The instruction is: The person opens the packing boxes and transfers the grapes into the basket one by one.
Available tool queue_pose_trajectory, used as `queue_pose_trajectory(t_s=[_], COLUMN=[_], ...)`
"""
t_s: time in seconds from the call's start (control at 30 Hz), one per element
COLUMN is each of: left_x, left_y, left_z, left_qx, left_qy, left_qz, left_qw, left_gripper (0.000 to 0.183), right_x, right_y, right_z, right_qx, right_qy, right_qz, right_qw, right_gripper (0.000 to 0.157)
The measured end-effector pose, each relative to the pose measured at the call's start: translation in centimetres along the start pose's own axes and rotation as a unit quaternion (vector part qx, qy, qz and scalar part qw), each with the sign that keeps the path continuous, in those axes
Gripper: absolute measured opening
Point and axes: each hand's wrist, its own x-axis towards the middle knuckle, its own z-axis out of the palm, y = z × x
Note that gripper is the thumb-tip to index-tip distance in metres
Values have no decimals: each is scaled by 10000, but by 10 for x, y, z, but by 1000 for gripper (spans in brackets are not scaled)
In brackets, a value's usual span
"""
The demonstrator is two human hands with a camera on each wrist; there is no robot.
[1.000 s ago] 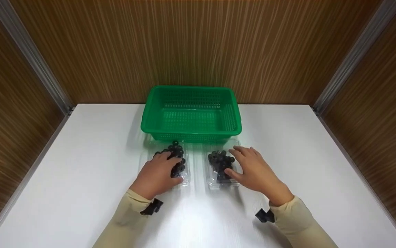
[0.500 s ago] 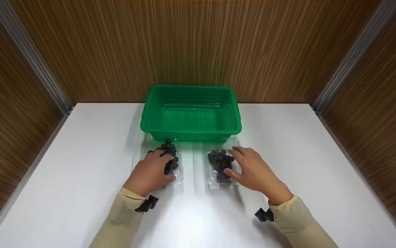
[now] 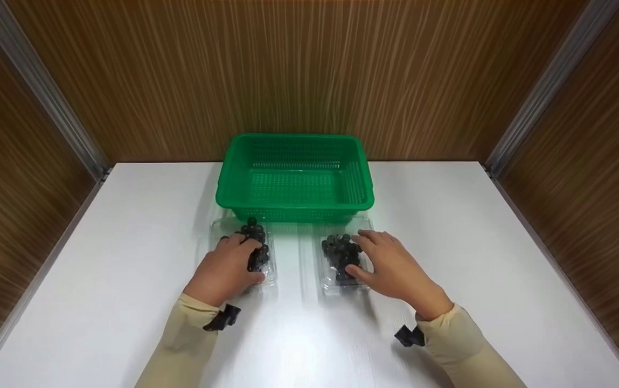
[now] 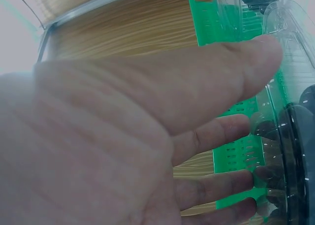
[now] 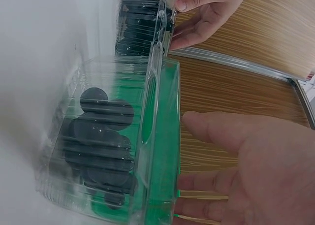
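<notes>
Two clear plastic boxes of dark grapes lie side by side in the head view. My left hand (image 3: 225,271) spreads over the left box (image 3: 270,276), its fingertips touching the box's top edge or the grapes (image 3: 255,233) in it; the left wrist view shows these fingers nearly straight. Over the near right side of the right box (image 3: 364,222) is my right hand (image 3: 393,268), fingers extended and thumb beside the grapes (image 3: 337,249). In the right wrist view its fingertips reach the upper rim of that box (image 5: 153,82); firm contact is unclear.
A green perforated basket (image 3: 296,206) stands right behind both boxes. White tabletop (image 3: 126,226) surrounds them, with wood-grain panels (image 3: 298,70) at the back and sides. A black strap mount (image 3: 410,336) sits on each wrist.
My left hand and the left grape box have slid to the left, widening the gap between the boxes. The right hand and its box have hardly moved.
</notes>
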Motion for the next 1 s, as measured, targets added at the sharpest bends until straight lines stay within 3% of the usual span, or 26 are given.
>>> queue_pose_trajectory(t_s=[0.37, 0.67, 0.83, 1.0], left_x=[-1, -1, -2, -3], left_y=[-1, 3, 14, 30], left_z=[-2, -1, 5, 14], left_qx=[-30, 32, 254, 170], left_qy=[-31, 131, 380, 353], left_qz=[3, 39, 441, 825], left_qw=[10000, 9999, 9980, 9958], left_gripper=[57, 69, 70, 70], right_x=[0, 1, 1, 1], right_y=[0, 0, 1, 3], right_z=[1, 1, 2, 0], right_qx=[10, 12, -19, -3], right_qy=[68, -21, -22, 63], right_qz=[-68, -47, -79, -161], right_qw=[10000, 10000, 10000, 9999], right_gripper=[66, 67, 62, 58])
